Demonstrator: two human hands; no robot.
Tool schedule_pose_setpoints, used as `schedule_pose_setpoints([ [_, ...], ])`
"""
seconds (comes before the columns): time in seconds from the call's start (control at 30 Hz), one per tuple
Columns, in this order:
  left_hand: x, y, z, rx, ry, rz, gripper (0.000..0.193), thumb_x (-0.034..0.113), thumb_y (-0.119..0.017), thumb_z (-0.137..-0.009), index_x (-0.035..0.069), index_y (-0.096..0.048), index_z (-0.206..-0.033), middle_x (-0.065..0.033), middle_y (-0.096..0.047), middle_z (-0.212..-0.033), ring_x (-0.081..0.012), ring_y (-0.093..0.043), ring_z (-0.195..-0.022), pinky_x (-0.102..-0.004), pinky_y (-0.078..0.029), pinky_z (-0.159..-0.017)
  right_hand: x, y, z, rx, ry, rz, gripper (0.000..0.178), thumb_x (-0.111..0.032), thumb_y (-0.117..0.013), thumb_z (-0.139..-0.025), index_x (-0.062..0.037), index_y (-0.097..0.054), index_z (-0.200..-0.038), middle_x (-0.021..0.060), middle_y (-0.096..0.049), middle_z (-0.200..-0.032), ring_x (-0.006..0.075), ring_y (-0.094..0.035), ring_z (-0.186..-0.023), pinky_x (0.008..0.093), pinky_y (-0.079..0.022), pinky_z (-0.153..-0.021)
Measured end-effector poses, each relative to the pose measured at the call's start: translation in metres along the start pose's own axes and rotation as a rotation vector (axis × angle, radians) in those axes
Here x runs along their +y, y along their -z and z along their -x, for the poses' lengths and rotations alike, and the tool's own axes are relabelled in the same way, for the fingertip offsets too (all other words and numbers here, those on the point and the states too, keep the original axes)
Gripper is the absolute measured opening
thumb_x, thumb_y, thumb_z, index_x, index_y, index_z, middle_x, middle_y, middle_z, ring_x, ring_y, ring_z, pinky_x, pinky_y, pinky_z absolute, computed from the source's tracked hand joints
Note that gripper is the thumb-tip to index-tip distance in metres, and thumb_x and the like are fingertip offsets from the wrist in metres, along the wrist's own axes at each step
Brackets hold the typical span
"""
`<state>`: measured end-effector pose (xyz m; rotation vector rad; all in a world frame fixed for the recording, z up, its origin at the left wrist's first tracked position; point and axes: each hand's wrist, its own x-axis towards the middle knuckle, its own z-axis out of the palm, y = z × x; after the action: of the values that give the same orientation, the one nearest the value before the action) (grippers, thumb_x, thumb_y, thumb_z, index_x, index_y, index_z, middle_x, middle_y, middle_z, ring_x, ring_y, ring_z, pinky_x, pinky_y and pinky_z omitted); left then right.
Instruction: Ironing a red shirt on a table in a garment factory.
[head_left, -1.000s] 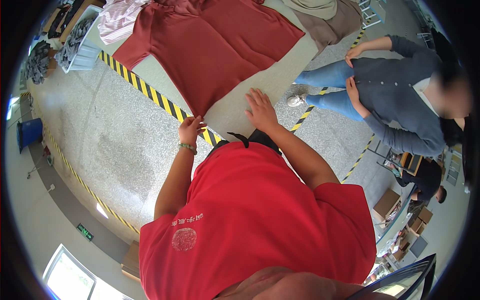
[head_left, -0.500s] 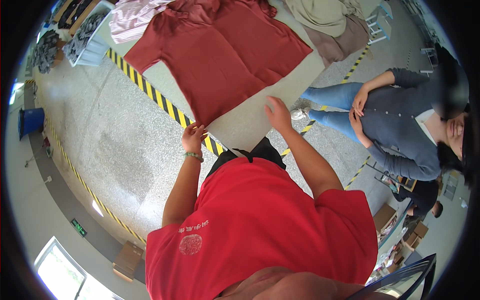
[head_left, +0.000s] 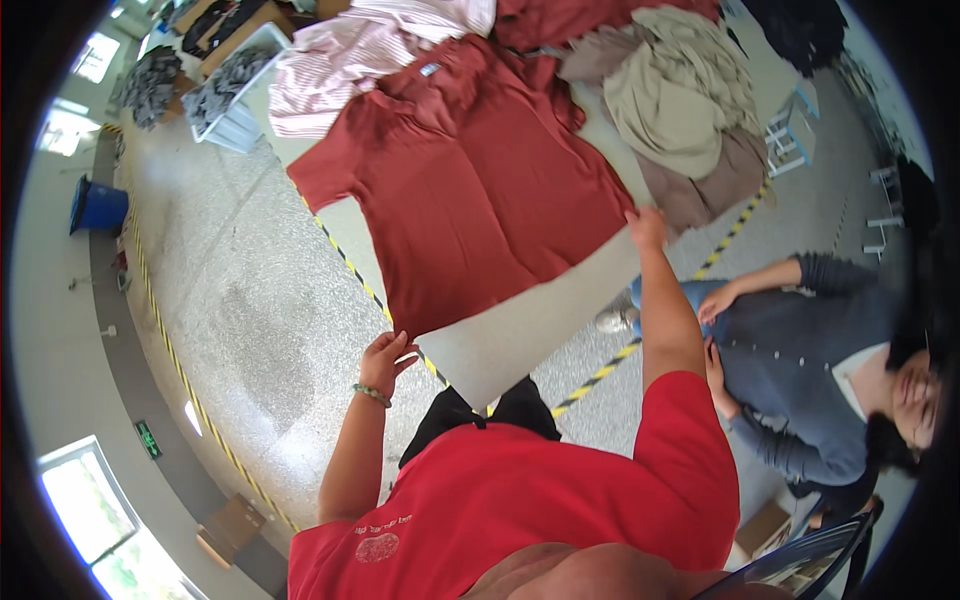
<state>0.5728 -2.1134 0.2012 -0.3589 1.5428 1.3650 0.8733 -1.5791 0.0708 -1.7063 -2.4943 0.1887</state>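
A rust-red short-sleeved shirt (head_left: 490,190) lies spread on the pale table (head_left: 500,345), its neck with a small label at the far end and its hem toward me. At the near left hem corner, my left hand (head_left: 386,362) is closed, thumb and finger pinching the cloth. My right hand (head_left: 649,230) grips the hem's other corner, farther off at the right; its fingertips are partly hidden by the cloth. Light creases run down the middle of the shirt.
Pink striped garments (head_left: 320,85) lie at the table's far left, and beige garments (head_left: 675,95) at the right. A crate of grey cloth (head_left: 235,125) stands beyond the left edge. On the right, close to the table, stands a person in a dark cardigan (head_left: 800,350).
My right hand has moved from above the bare table to the right hem corner and taken hold of it. My left hand keeps its corner. The view has shifted.
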Motion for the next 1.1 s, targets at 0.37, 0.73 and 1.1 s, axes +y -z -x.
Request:
schedule_pose_setpoints([
  [0.37, 0.209, 0.173, 0.071, -0.352, -0.754, 0.568, 0.02, 0.024, -0.053, -0.1, 0.007, -0.063, -0.103, -0.0064, -0.07, -0.102, -0.0204, -0.065, -0.097, -0.0391, -0.053, -0.087, -0.235, 0.263, 0.069, -0.132, 0.003, -2.1, 0.008, -0.014, -0.06, -0.092, -0.0076, -0.063, -0.091, 0.0051, -0.066, -0.083, 0.019, -0.063, -0.08, 0.0368, -0.053, -0.081],
  [0.73, 0.325, 0.516, 0.234, -0.244, -1.438, 0.793, 0.023, 0.015, -0.048, -0.1, 0.0, -0.064, -0.107, -0.0121, -0.069, -0.106, -0.0214, -0.064, -0.099, -0.0373, -0.049, -0.094, -0.66, 0.397, 0.207, -0.159, 0.425, -2.305, 0.016, -0.016, -0.059, -0.095, -0.0046, -0.066, -0.104, 0.0096, -0.071, -0.1, 0.0226, -0.067, -0.096, 0.0388, -0.052, -0.087],
  [1.1, 0.577, 0.689, 0.087, 0.297, -1.467, 0.644, 0.023, 0.016, -0.05, -0.1, -0.001, -0.062, -0.109, -0.0123, -0.066, -0.111, -0.0241, -0.058, -0.11, -0.0377, -0.046, -0.098, -1.055, 0.252, 0.025, -0.513, 0.344, -2.211, 0.012, -0.014, -0.06, -0.095, -0.006, -0.063, -0.104, 0.0126, -0.07, -0.098, 0.0265, -0.069, -0.091, 0.0378, -0.058, -0.078],
])
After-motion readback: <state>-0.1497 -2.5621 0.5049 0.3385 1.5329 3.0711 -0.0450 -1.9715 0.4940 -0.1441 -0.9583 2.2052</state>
